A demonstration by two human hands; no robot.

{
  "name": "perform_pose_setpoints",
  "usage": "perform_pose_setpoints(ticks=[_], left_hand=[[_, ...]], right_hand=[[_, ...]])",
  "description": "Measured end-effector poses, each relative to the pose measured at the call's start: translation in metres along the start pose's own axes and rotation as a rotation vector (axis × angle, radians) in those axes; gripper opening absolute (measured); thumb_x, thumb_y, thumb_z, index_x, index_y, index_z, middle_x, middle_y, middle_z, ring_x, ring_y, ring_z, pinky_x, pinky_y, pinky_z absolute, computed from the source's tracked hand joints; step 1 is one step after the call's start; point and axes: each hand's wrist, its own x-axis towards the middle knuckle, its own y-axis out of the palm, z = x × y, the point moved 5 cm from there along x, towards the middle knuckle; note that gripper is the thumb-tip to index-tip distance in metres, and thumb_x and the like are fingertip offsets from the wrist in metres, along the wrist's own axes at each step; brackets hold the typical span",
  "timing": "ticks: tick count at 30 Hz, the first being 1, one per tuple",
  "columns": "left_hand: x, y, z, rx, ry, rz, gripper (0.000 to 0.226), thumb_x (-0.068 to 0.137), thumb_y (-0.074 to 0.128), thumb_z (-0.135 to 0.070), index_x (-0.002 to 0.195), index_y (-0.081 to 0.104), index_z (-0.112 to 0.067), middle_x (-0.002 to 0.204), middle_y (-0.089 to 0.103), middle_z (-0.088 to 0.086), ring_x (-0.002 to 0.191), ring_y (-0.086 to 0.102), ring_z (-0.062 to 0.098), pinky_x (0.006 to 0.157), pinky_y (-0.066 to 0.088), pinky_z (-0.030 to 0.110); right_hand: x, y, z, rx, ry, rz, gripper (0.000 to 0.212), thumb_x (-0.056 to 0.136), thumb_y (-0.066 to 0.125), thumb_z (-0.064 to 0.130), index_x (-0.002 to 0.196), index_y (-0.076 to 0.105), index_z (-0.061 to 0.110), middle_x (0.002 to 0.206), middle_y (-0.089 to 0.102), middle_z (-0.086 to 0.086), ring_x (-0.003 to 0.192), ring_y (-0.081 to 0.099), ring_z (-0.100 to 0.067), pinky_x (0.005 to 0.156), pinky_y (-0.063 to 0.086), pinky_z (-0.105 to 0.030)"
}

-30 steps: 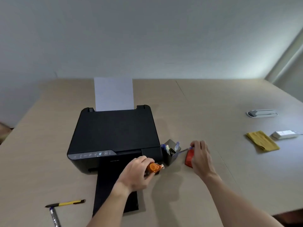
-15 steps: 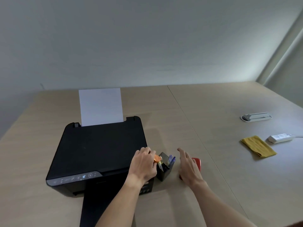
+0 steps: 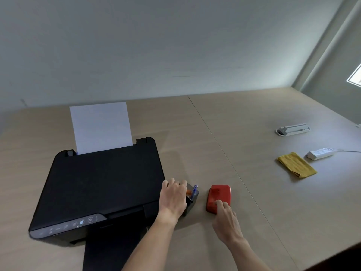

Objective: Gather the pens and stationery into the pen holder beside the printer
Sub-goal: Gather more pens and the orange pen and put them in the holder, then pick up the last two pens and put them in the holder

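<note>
A small black pen holder (image 3: 193, 202) stands against the right side of the black printer (image 3: 101, 184). A blue pen (image 3: 195, 190) sticks up out of it. My left hand (image 3: 172, 198) is curled over the holder's left half, and the orange marker (image 3: 188, 191) shows only as a small tip between my fingers and the holder's rim. A red stapler-like block (image 3: 218, 193) lies flat just right of the holder. My right hand (image 3: 226, 222) rests its fingertips on the block's near edge without closing around it.
White paper (image 3: 100, 126) stands in the printer's rear feed. The printer's output tray (image 3: 109, 255) juts toward me. Far right on the table (image 3: 224, 137) lie a yellow cloth (image 3: 297, 164), a white adapter with a cable (image 3: 320, 153) and a white flat device (image 3: 293, 129).
My left hand carried the orange marker from in front of the printer up to the holder. My right hand let go of the red block, drew back, then touched its near edge.
</note>
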Motion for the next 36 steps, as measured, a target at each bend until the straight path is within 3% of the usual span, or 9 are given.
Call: perform_pose_setpoints(ticks=[5, 8, 15, 20, 24, 28, 30, 33, 36], left_hand=[[-0.014, -0.004, 0.014, -0.169, 0.14, -0.135, 0.015, 0.093, 0.051, -0.017, 0.1, 0.064, -0.018, 0.093, 0.069, 0.0, 0.092, 0.056, 0.019, 0.08, 0.048, 0.032], [-0.047, -0.01, 0.032, -0.308, 0.221, -0.203, 0.016, 0.092, 0.049, -0.02, 0.095, 0.065, -0.017, 0.086, 0.067, 0.001, 0.081, 0.057, 0.017, 0.071, 0.052, 0.031], [-0.151, 0.015, 0.104, -0.266, 0.179, -0.21, 0.01, 0.089, 0.053, -0.018, 0.087, 0.063, -0.018, 0.074, 0.064, -0.004, 0.069, 0.053, 0.012, 0.061, 0.049, 0.027], [-0.234, 0.033, 0.167, -0.288, -0.151, -0.196, 0.009, 0.09, 0.052, -0.021, 0.088, 0.061, -0.021, 0.076, 0.063, -0.007, 0.073, 0.054, 0.011, 0.065, 0.05, 0.026], [-0.306, 0.046, 0.212, -0.267, -0.473, -0.211, 0.004, 0.083, 0.062, -0.017, 0.084, 0.062, -0.021, 0.077, 0.064, -0.006, 0.073, 0.057, 0.013, 0.065, 0.053, 0.032], [-0.366, 0.057, 0.245, -0.183, -0.845, -0.152, 0.023, 0.061, 0.081, -0.013, 0.075, 0.064, -0.019, 0.068, 0.062, -0.004, 0.061, 0.061, 0.018, 0.054, 0.052, 0.032], [-0.389, 0.065, 0.254, -0.141, -1.027, -0.092, 0.029, 0.057, 0.086, -0.022, 0.073, 0.063, -0.014, 0.064, 0.061, 0.001, 0.057, 0.061, 0.023, 0.048, 0.049, 0.035], [-0.414, 0.076, 0.259, -0.174, -1.283, 0.091, 0.042, 0.075, 0.069, -0.055, 0.089, 0.062, -0.016, 0.084, 0.067, 0.002, 0.082, 0.064, 0.023, 0.066, 0.05, 0.036], [-0.424, 0.084, 0.267, -0.112, -1.383, 0.128, 0.056, 0.082, 0.048, -0.07, 0.106, 0.057, -0.02, 0.106, 0.064, -0.003, 0.105, 0.058, 0.019, 0.083, 0.046, 0.032]], right_hand=[[-0.005, 0.007, 0.008, 0.055, -0.017, -0.002, 0.016, 0.077, 0.046, 0.0, 0.076, 0.045, 0.016, 0.076, 0.053, -0.002, 0.067, 0.051, -0.025, 0.06, 0.039, -0.032], [-0.016, 0.022, 0.017, 0.127, -0.044, -0.003, 0.021, 0.086, 0.046, 0.011, 0.068, 0.041, 0.02, 0.066, 0.055, 0.0, 0.058, 0.051, -0.019, 0.047, 0.034, -0.03], [-0.052, 0.076, 0.068, 0.117, -0.157, 0.168, 0.022, 0.084, 0.044, 0.015, 0.063, 0.042, 0.022, 0.058, 0.055, 0.002, 0.058, 0.052, -0.02, 0.05, 0.038, -0.036], [-0.075, 0.104, 0.127, 0.092, -0.358, 0.251, 0.028, 0.089, 0.044, 0.016, 0.064, 0.039, 0.027, 0.058, 0.054, 0.004, 0.053, 0.049, -0.013, 0.043, 0.03, -0.025], [-0.098, 0.138, 0.178, 0.079, -0.506, 0.356, 0.022, 0.088, 0.042, 0.019, 0.067, 0.04, 0.026, 0.056, 0.053, 0.002, 0.05, 0.05, -0.014, 0.043, 0.033, -0.028], [-0.126, 0.172, 0.241, 0.034, -0.733, 0.379, 0.016, 0.085, 0.045, 0.019, 0.069, 0.044, 0.022, 0.063, 0.055, 0.002, 0.057, 0.05, -0.015, 0.051, 0.038, -0.03], [-0.141, 0.191, 0.273, 0.011, -0.862, 0.367, 0.015, 0.085, 0.043, 0.019, 0.07, 0.044, 0.02, 0.068, 0.054, 0.003, 0.062, 0.049, -0.015, 0.056, 0.038, -0.028], [-0.159, 0.224, 0.311, -0.121, -0.984, 0.36, 0.009, 0.082, 0.045, 0.019, 0.076, 0.051, 0.021, 0.079, 0.059, 0.001, 0.076, 0.054, -0.018, 0.07, 0.044, -0.032], [-0.168, 0.252, 0.336, -0.29, -0.915, 0.339, 0.016, 0.066, 0.062, 0.007, 0.077, 0.059, 0.019, 0.076, 0.063, -0.002, 0.076, 0.059, -0.024, 0.067, 0.048, -0.036]])
